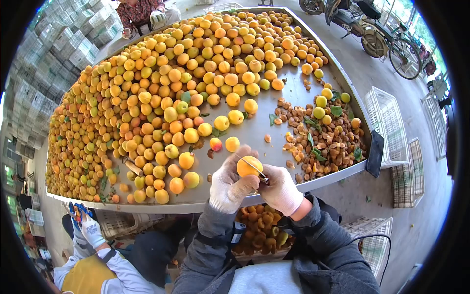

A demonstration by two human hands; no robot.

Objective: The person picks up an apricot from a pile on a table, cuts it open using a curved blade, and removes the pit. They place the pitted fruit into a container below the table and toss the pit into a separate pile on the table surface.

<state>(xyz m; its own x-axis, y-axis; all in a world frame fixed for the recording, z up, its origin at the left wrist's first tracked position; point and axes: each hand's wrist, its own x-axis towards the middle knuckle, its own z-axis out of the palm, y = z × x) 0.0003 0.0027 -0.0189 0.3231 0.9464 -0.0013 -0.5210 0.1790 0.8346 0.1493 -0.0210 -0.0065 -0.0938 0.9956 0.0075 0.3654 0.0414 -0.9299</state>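
Observation:
Near the table's front edge, my gloved left hand (pixel 230 182) holds a yellow-orange apricot (pixel 249 166) between thumb and fingers. My gloved right hand (pixel 280 190) grips a small knife (pixel 263 179), its thin blade lying across the apricot's face. How deep the blade sits in the fruit cannot be made out. A large heap of apricots (pixel 147 98) covers much of the metal table (pixel 254 132). Right of my hands lies a pile of brown pits (pixel 329 142) with leaves and a few whole fruits. Below my hands, a container holds opened apricots (pixel 262 228).
A dark phone-like object (pixel 375 154) stands at the table's right corner. White crates (pixel 387 125) are on the floor at right. A co-worker's gloved hands (pixel 90 228) are at lower left; another person (pixel 142 14) is across the table. Scooters stand behind.

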